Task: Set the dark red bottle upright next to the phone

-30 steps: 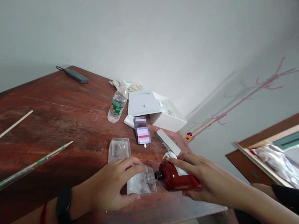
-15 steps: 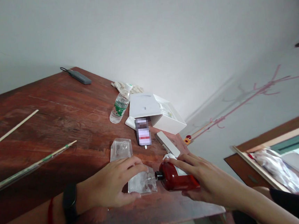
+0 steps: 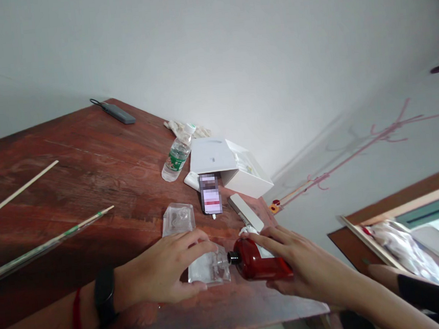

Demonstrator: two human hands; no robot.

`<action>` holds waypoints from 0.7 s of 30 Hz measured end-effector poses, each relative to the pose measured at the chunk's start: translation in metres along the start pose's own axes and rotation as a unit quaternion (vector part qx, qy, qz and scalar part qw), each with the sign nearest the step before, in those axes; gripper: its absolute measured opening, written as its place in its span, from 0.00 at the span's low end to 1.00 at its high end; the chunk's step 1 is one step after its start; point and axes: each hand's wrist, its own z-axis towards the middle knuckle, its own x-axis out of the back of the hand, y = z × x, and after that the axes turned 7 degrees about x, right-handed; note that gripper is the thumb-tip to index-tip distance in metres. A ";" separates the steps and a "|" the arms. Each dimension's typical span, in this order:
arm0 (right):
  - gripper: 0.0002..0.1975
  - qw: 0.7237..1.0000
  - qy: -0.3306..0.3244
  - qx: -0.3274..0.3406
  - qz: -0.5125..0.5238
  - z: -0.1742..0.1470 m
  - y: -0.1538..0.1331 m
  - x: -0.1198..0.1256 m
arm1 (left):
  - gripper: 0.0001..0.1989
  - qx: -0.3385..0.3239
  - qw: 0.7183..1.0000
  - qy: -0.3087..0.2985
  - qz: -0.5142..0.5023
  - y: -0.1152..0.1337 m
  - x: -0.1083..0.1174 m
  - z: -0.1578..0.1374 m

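Note:
My right hand [image 3: 285,256] is wrapped round a red-brown bottle [image 3: 251,264] with a pale label. The bottle lies tilted on its side, its dark uncapped mouth pointing left. Just left of that mouth is a clear plastic container [image 3: 203,271] with a narrow neck-like end. My left hand [image 3: 174,265] grips this container, thumb on the near side and fingers over the far side. Whether any liquid passes between the two cannot be made out. Beyond my left hand sits another clear, box-like piece [image 3: 178,218], partly hidden by the fingers.
On the wooden table [image 3: 90,186] stand a green-labelled water bottle [image 3: 176,160] and an open white box [image 3: 213,155] with a phone [image 3: 210,196] before it. A slim white box [image 3: 246,211] lies near the red-brown bottle. Thin sticks [image 3: 49,243] are at left, a grey device [image 3: 117,113] behind.

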 end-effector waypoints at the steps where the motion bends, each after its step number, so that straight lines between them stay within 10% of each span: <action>1: 0.46 1.000 0.001 0.003 0.001 0.000 0.000 0.000 | 0.36 0.001 1.000 -0.002 -0.001 0.000 0.000 0.000; 21: 0.47 0.999 0.012 0.022 -0.022 -0.001 -0.002 0.001 | 0.36 -0.002 1.000 0.000 0.002 0.002 0.001 -0.001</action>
